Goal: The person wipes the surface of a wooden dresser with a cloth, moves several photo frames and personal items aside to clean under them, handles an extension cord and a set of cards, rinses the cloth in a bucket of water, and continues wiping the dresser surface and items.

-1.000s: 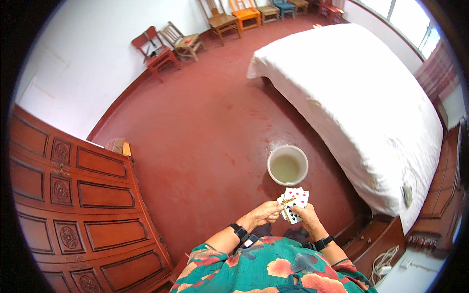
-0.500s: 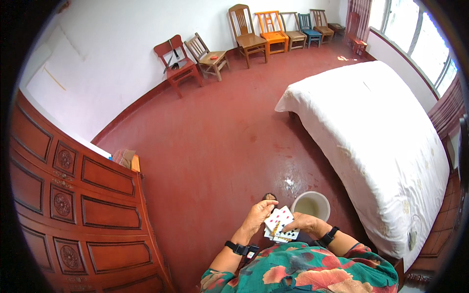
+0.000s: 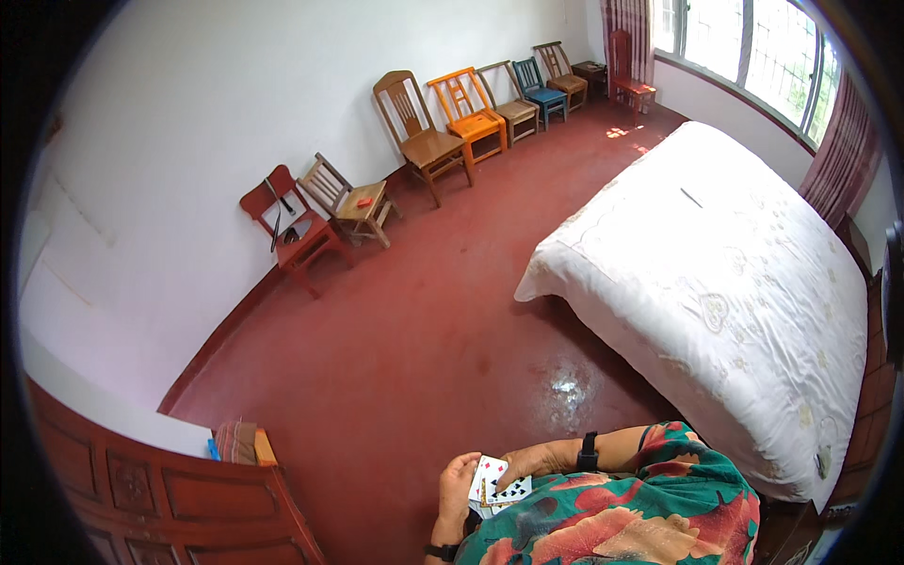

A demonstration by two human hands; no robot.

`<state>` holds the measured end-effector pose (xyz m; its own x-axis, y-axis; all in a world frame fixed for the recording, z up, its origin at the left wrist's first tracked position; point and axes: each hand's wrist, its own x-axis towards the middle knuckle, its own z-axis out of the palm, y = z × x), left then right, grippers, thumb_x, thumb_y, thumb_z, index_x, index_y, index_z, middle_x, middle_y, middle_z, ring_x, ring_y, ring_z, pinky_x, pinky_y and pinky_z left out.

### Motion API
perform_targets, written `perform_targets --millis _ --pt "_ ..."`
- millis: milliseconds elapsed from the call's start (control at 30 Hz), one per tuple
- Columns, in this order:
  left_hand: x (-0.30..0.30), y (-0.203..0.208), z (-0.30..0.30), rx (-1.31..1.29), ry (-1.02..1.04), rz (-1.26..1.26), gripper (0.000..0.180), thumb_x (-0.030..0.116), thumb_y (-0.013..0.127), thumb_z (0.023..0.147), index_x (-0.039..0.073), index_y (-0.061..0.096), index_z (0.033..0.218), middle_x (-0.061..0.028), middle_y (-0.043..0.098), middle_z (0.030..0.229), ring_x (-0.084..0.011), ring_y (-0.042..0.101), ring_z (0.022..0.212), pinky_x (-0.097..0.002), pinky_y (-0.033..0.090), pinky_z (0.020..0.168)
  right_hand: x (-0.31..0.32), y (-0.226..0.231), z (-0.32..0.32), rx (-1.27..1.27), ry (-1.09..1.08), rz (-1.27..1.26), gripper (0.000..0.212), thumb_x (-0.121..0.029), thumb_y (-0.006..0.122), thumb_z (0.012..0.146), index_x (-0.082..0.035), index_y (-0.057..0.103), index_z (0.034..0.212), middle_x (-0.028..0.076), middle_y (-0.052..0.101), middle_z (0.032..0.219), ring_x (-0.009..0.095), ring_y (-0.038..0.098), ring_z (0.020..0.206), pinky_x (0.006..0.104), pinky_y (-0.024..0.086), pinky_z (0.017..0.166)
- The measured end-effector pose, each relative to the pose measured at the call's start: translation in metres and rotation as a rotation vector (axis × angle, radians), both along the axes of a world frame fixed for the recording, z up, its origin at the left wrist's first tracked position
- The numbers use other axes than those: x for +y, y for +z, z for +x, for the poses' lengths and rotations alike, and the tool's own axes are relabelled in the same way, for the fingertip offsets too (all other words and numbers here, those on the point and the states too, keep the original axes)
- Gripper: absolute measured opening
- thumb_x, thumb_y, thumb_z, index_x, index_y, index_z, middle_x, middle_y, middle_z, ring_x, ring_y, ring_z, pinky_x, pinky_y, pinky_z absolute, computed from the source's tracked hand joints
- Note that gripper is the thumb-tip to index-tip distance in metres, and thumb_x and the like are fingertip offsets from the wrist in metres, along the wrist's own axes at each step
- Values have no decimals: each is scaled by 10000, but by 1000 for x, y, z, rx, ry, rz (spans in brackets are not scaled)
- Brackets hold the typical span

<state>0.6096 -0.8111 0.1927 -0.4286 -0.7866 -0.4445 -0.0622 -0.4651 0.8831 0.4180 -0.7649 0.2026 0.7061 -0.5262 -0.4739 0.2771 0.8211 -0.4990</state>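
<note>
A small bunch of playing cards is held low in front of my body, faces up, with red and black marks showing. My left hand is closed at the cards' left edge, its fingertips by the upper corner. From the right, my right hand grips the same cards, its thumb lying across their faces. The lower part of the bunch is partly hidden by my patterned green and red shirt. Each wrist wears a black band.
To the right stands a bed with a white cover. Several wooden chairs line the far wall, among them an orange chair and a red chair with dark items on it. A carved wooden cabinet is at the lower left. The red floor has a shiny patch.
The view has tilted upward, so the hands sit lower and the white bucket has left the picture. My left hand has come from a pinch above the cards to their left edge.
</note>
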Motion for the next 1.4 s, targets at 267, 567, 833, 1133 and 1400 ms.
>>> perform_targets --millis 267,567,833,1133,1400 --pt "-181 -3 -62 53 -121 -19 172 62 527 972 -13 656 1059 -49 685 889 -70 628 737 -212 510 648 -173 9 -54 129 -65 -24 298 -112 695 846 -4 642 1119 104 720 1000 176 694 854 287 562 775" --pt "-387 26 -201 179 -520 77 185 108 519 984 4 614 1103 -11 636 792 -58 598 671 -200 483 576 -314 13 -153 212 -293 -59 286 -124 713 824 -21 663 1085 67 722 978 144 688 797 272 554 726" --pt "-501 -1 -360 -59 -614 -631 187 139 544 955 9 655 1029 -76 652 748 -104 606 680 -290 483 600 -419 -2 -291 254 -436 -7 275 -111 748 791 -31 680 1045 53 714 919 132 666 807 278 540 736" --pt "-637 24 -536 38 -407 -14 171 126 504 997 26 637 1036 43 537 681 -15 442 544 -194 385 486 -570 12 -477 332 -331 -156 314 -201 745 789 -40 673 1049 102 719 943 184 687 816 308 552 719" --pt "-800 4 -678 254 -406 292 246 193 446 1032 2 588 1095 62 409 632 -25 347 516 -176 317 470 -703 20 -647 324 -665 -135 280 -133 729 812 -21 672 1062 76 722 941 163 689 829 292 555 758"
